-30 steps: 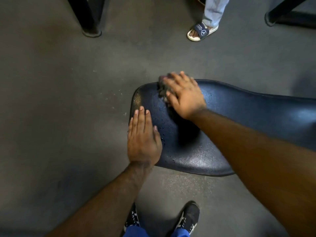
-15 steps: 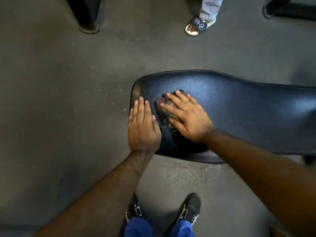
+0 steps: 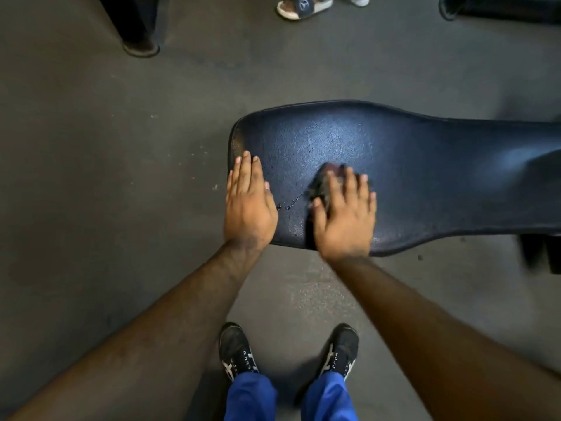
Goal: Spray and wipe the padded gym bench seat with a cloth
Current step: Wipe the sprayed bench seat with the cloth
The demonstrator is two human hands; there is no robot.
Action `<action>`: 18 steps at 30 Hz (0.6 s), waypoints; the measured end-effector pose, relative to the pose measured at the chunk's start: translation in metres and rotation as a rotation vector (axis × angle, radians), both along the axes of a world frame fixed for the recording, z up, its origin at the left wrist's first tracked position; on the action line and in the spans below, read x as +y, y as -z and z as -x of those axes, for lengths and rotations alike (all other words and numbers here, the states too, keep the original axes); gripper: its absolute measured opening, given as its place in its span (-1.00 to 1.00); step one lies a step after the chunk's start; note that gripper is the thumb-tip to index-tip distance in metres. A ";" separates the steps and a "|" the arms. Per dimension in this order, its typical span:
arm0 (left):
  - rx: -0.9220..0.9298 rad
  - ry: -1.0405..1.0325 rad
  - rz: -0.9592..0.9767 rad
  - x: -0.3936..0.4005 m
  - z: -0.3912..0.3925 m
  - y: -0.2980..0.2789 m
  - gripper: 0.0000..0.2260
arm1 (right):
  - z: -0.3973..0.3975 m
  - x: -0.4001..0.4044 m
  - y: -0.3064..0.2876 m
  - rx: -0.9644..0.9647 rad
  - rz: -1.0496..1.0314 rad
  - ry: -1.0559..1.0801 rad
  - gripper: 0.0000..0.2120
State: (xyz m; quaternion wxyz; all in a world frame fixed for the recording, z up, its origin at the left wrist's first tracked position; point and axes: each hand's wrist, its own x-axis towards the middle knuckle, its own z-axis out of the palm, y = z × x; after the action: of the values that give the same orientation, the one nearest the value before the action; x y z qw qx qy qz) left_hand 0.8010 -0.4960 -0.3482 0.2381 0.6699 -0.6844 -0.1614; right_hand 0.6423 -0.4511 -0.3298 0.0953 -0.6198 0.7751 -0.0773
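The dark blue padded bench seat runs from centre to the right edge, its wide rounded end toward the left. My right hand presses flat on a dark crumpled cloth near the seat's front edge; most of the cloth is hidden under my fingers. A few droplets glisten on the vinyl between my hands. My left hand lies flat, fingers together, on the seat's left end and holds nothing. No spray bottle is in view.
Grey rubber floor surrounds the bench. My two black shoes stand just in front of it. Another person's sandalled foot is at the top. Black machine legs stand at top left and top right. The bench's frame shows at right.
My right hand has dragged the cloth from the seat's far edge toward me, to the near edge. My left hand has stayed on the seat's end.
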 end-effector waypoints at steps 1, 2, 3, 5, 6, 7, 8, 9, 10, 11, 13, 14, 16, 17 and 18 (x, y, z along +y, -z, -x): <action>-0.012 0.008 0.008 0.001 0.000 0.000 -0.53 | -0.013 0.011 -0.001 -0.011 0.004 -0.139 -0.43; -0.017 0.007 0.012 0.002 0.000 0.001 -0.52 | -0.016 0.021 -0.001 -0.023 -0.002 -0.322 -0.44; -0.017 0.003 0.015 0.001 0.000 0.002 -0.52 | -0.005 0.021 -0.003 -0.042 -0.027 -0.477 -0.45; -0.015 -0.011 0.026 0.002 0.001 0.004 -0.53 | 0.019 -0.002 -0.004 -0.023 -0.015 -0.522 -0.45; -0.010 -0.019 0.034 0.002 0.002 0.004 -0.53 | 0.022 -0.016 -0.005 -0.024 -0.022 -0.375 -0.44; -0.006 -0.023 0.039 0.003 0.003 0.004 -0.53 | 0.017 -0.028 -0.004 -0.038 -0.044 -0.182 -0.42; -0.003 -0.024 0.037 0.003 0.003 0.005 -0.53 | 0.003 -0.035 -0.005 -0.033 -0.066 -0.053 -0.42; -0.006 -0.025 0.032 0.004 0.003 0.004 -0.53 | -0.013 -0.038 -0.008 -0.035 -0.072 -0.087 -0.42; -0.018 -0.028 0.032 0.004 0.002 0.003 -0.52 | -0.023 -0.039 -0.010 -0.044 -0.062 -0.256 -0.43; -0.027 -0.034 0.033 0.003 0.002 0.003 -0.51 | -0.021 -0.043 -0.009 -0.045 -0.076 -0.453 -0.45; -0.022 -0.050 0.027 0.004 0.003 0.004 -0.51 | -0.002 -0.070 -0.008 -0.034 -0.077 -0.589 -0.44; -0.016 -0.048 0.028 0.004 0.004 0.004 -0.52 | 0.003 -0.085 -0.009 -0.018 -0.064 -0.470 -0.42; -0.017 -0.046 0.029 0.006 0.003 0.005 -0.53 | -0.010 -0.105 -0.005 0.006 -0.077 -0.234 -0.40; -0.018 -0.039 0.037 0.005 0.003 0.004 -0.54 | -0.026 -0.107 -0.005 0.019 -0.075 -0.278 -0.40; -0.015 -0.036 0.045 0.003 0.003 0.004 -0.55 | -0.036 -0.108 -0.007 0.009 -0.067 -0.419 -0.42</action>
State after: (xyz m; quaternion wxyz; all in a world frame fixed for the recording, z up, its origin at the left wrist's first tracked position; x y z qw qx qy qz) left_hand 0.7984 -0.4926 -0.3519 0.2507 0.6778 -0.6775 -0.1368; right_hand 0.6788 -0.5589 -0.3232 0.1261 -0.7641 0.6321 -0.0273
